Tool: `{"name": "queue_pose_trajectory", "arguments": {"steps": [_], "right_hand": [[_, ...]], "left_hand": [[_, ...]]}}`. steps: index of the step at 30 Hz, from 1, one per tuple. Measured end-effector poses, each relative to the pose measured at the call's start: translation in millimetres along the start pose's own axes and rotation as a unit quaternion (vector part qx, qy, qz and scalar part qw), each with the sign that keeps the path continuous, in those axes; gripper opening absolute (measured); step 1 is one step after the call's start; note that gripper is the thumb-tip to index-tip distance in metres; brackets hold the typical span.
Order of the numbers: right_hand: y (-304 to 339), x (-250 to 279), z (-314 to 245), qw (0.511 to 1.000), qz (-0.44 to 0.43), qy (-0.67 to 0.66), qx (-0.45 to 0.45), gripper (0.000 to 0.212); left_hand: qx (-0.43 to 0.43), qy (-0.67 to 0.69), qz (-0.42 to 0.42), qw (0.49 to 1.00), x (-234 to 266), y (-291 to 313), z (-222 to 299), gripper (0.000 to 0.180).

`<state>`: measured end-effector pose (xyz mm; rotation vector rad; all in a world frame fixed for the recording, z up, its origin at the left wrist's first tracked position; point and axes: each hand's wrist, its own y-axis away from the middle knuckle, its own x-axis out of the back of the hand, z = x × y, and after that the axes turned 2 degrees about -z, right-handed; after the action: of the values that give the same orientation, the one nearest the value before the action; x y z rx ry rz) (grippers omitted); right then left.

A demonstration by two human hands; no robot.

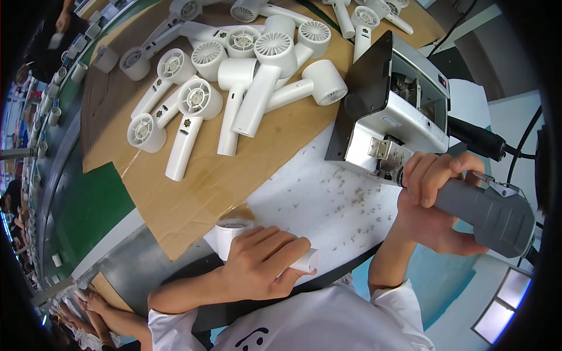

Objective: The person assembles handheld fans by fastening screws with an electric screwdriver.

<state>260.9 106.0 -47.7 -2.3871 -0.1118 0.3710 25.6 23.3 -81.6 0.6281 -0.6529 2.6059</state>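
Observation:
At the near edge of the table my left hand (pixel 260 260) is closed round the handle of a white handheld fan (pixel 226 241). The fan's round head faces up on the left, and the handle end shows past my fingers on the right. My right hand (pixel 430 187) grips a grey electric screwdriver (pixel 497 217) with a lever on its body. It lies nearly level, its front end at the metal outlet of a silver and black screw feeder (pixel 389 131). The driver's tip is too small to make out there.
Several white handheld fans (pixel 240 88) lie heaped on brown cardboard (pixel 193 216). Small greyish bits are scattered over a white sheet (pixel 304 181) before the feeder. Black cables (pixel 518 146) run at the right. Along the left, a conveyor line (pixel 58 152) carries white parts, and co-workers' arms (pixel 108 316) show.

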Motion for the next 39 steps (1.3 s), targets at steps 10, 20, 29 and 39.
{"name": "queue_pose_trajectory", "arguments": {"steps": [10, 20, 29, 39], "right_hand": [[-7, 6, 1, 0.997, -0.026, -0.037, -0.059, 0.093], [-10, -9, -2, 0.992, 0.103, -0.02, -0.065, 0.103], [-2, -6, -34, 0.985, 0.022, -0.11, -0.135, 0.084], [10, -41, -53, 0.937, -0.002, -0.263, -0.229, 0.053]], "left_hand": [[0.003, 0.002, -0.007, 1.0, -1, 0, -1, 0.022], [-0.009, -0.004, -0.005, 1.0, -3, -3, 2, 0.021], [-0.002, -0.002, 0.002, 1.0, -1, 0, 1, 0.026], [-0.035, 0.095, 0.054, 0.993, 0, -4, 5, 0.031]]}}
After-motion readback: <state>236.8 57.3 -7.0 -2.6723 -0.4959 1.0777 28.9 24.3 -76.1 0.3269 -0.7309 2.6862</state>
